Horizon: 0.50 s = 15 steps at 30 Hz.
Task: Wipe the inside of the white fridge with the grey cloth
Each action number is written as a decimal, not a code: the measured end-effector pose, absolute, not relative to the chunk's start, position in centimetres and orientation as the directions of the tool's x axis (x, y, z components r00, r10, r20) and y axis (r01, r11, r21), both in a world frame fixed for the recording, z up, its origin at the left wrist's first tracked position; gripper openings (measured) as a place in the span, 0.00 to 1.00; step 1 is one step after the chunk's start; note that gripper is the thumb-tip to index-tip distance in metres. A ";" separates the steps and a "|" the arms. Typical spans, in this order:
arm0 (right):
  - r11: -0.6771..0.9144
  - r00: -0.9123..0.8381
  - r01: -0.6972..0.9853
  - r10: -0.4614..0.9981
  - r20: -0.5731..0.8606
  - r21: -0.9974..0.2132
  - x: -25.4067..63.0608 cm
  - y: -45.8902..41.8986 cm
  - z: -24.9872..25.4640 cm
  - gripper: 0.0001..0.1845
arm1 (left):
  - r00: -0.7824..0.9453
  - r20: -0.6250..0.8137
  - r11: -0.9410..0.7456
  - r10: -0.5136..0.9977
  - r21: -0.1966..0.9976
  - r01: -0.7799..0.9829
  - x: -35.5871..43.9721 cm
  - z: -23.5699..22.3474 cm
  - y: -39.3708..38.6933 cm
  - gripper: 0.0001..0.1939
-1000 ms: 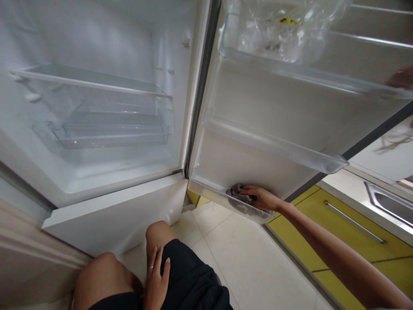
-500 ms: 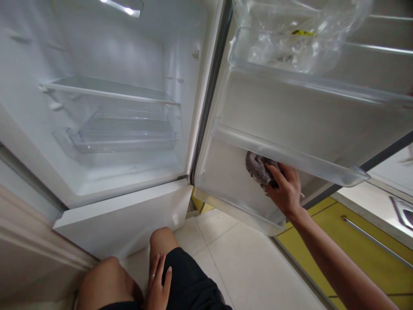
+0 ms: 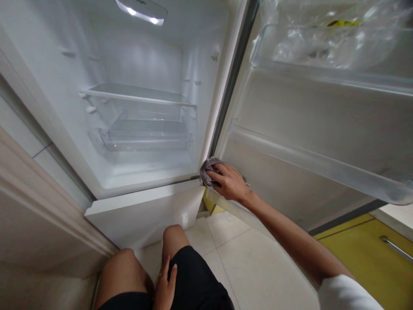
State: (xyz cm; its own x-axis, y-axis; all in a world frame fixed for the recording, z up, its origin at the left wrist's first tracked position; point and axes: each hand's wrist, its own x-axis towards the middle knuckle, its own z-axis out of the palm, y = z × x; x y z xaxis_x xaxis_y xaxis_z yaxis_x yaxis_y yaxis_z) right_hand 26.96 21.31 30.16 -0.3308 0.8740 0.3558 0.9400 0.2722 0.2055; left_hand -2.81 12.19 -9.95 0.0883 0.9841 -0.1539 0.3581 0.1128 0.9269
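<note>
At the hinge-side lower corner of the open white refrigerator door [image 3: 322, 107], your right hand [image 3: 231, 183] is gripping a bunched, grey, fuzzy cloth [image 3: 208, 171], its fingers curling over the fabric. The cloth is sitting by the lower end of the long dark grey door seal [image 3: 228, 94], near the hinge-side end of the clear plastic bottom door bin [image 3: 247, 212]; whether it is touching the seal, I cannot tell. Your left hand [image 3: 165, 286] is resting on your thigh by the black shorts [image 3: 200, 280], fingers extending loosely, holding nothing visible. You are apparently wiping the door's inner corner. That tight spot is calling, I judge, for firm fingertip pressure through the cloth and for knuckles clearing the bin's rim.
</note>
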 end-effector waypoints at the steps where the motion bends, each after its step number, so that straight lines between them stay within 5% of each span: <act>1: 0.307 -0.371 0.920 0.880 0.295 0.242 26.1 21.5 30.2 0.21 | 0.076 -0.179 0.140 0.981 0.922 0.360 -2.8 -10.0 12.2 0.32; 4: 0.371 -0.422 0.876 0.899 0.118 0.307 23.6 22.1 30.2 0.14 | 0.075 -0.239 0.195 0.968 0.907 0.373 -2.7 -9.8 12.2 0.33; 13: 0.380 -0.398 0.776 0.914 -0.076 0.503 18.9 26.2 24.0 0.18 | 0.080 -0.428 0.358 0.900 0.831 0.425 -2.3 -9.1 12.3 0.34; 15: 0.422 -0.406 0.809 0.904 -0.130 0.408 18.5 28.0 21.6 0.15 | 0.080 -0.456 0.386 0.886 0.822 0.418 -2.4 -9.0 12.4 0.33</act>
State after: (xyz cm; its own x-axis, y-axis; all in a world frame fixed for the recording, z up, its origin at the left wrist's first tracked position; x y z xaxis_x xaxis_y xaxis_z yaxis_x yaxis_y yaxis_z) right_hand 18.48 27.96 21.60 -0.4063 0.9044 -0.1300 0.8093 0.4223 0.4082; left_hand -2.42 12.43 -8.95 0.0796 0.8862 -0.4563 0.4183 0.3858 0.8223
